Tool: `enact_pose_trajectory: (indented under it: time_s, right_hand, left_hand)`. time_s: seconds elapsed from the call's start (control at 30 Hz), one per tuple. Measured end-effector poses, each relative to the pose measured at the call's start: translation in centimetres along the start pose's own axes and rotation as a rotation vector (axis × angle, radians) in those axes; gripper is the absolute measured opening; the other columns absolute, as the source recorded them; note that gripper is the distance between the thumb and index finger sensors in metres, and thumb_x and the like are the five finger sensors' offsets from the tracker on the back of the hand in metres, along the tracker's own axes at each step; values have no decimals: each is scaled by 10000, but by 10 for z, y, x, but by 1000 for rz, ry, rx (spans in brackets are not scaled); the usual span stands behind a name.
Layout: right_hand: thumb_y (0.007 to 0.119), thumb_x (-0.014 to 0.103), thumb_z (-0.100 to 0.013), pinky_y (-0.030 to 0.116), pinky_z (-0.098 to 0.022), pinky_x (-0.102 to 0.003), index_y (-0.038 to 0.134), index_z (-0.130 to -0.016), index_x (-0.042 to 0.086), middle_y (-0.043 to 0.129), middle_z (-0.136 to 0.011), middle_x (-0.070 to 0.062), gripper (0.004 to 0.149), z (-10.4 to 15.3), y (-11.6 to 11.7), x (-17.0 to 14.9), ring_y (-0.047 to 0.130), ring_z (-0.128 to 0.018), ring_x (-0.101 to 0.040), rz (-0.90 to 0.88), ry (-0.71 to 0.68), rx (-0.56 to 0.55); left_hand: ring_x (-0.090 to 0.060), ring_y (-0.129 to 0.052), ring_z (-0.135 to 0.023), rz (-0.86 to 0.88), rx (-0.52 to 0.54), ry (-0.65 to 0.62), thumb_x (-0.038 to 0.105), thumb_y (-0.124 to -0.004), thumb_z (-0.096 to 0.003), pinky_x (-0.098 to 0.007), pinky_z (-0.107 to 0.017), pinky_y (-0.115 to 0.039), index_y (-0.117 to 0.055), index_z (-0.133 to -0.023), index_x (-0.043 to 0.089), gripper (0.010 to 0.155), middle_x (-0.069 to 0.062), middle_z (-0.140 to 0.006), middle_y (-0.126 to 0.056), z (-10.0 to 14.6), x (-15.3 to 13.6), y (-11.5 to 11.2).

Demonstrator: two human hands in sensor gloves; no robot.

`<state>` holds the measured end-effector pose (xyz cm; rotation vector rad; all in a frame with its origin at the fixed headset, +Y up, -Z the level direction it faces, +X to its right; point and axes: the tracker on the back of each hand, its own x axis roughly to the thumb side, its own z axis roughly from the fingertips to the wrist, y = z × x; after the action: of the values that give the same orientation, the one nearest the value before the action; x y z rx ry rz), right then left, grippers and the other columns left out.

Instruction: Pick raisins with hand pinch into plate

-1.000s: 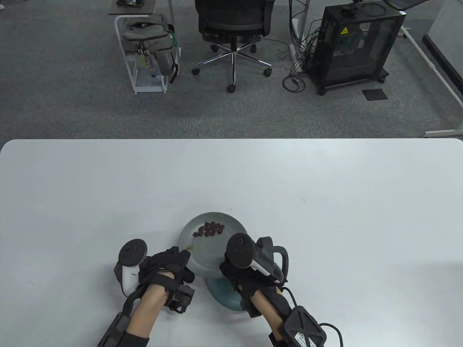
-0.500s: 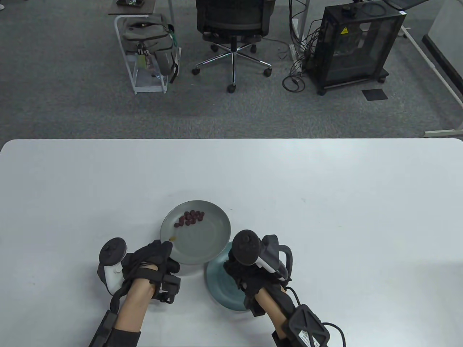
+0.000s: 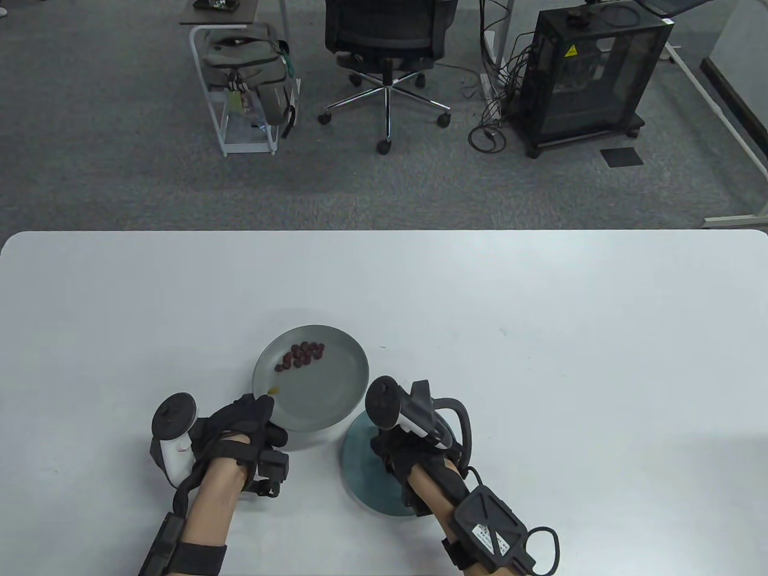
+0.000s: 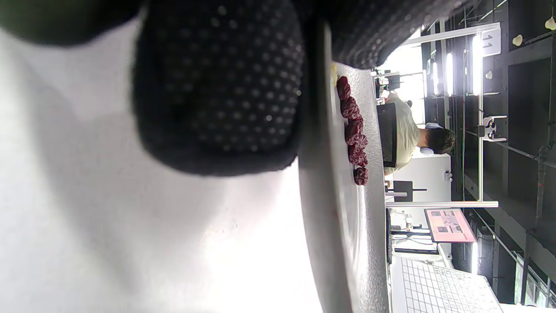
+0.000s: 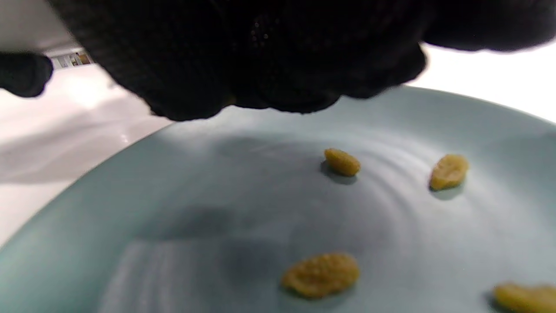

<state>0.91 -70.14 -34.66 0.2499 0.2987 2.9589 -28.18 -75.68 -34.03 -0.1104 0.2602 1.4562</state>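
Observation:
A grey plate (image 3: 354, 384) holds a cluster of dark red raisins (image 3: 302, 355) and one yellow raisin (image 3: 273, 390) near its near-left rim. My left hand (image 3: 267, 414) grips that rim. In the left wrist view a gloved finger (image 4: 217, 87) lies against the plate (image 4: 330, 226), seen edge-on with the red raisins (image 4: 354, 134) on it. A teal plate (image 3: 363, 480) lies to the right, under my right hand (image 3: 390, 447). The right wrist view shows several golden raisins (image 5: 342, 162) on the teal plate (image 5: 173, 195). My right fingers (image 5: 260, 65) are bunched just above it, and what they hold is hidden.
The white table (image 3: 540, 336) stretches far and to both sides. Beyond its far edge are an office chair (image 3: 384, 36), a rack with a backpack (image 3: 249, 66) and a black cabinet (image 3: 591, 66).
My left hand has moved the grey plate left and farther away, uncovering the teal plate. My right hand has stayed over the teal plate and tilted a little left.

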Motion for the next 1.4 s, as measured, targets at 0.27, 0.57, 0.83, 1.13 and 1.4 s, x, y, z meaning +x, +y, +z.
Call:
enact_pose_trajectory:
  time_s: [0.27,0.57,0.83,1.13,1.4]
  right_hand:
    - [992,401,-384,884,-247,-378,934,-745,99,1023,-572,-90,474,-16,10,13,1004,-266,-176,42,54,61]
    - [1000,388,-382,882,-243,-381,940,-744,94,1026,-567,-93,471,-20,22,22,1003,-258,-177,94,83,48]
    - [996,382,-386,881,-241,-384,941,-745,90,1028,-567,-96,466,-20,26,25,1003,-257,-181,143,101,39]
    - [963,410,-400,875,-293,-399,916,-795,101,1003,-653,-107,504,-9,14,13,1008,-350,-210,122,108,4]
    - [925,458,-418,872,-294,-397,926,-774,126,1007,-642,-101,487,23,-32,-9,1004,-343,-211,-14,105,-41]
  left_hand:
    - [-244,-1092,-190,-1,-2,9,259,-798,-480,-422,-170,-850,-696,-828,-163,556,-208,-592,-1070,-1,0,2]
    - [-246,-1086,-204,-3,-28,6,256,-812,-474,-424,-176,-848,-683,-838,-163,570,-212,-601,-1063,-1,1,1]
    - [-242,-1088,-208,7,-52,3,257,-811,-475,-421,-181,-850,-687,-841,-156,566,-207,-605,-1064,-2,0,-1]
    - [-242,-1094,-220,6,-71,-14,268,-808,-481,-416,-187,-854,-699,-842,-144,559,-201,-613,-1070,-3,0,-3]
    - [-239,-1096,-223,-9,-89,-23,276,-805,-485,-414,-188,-856,-703,-841,-143,559,-199,-615,-1073,-3,0,-8]
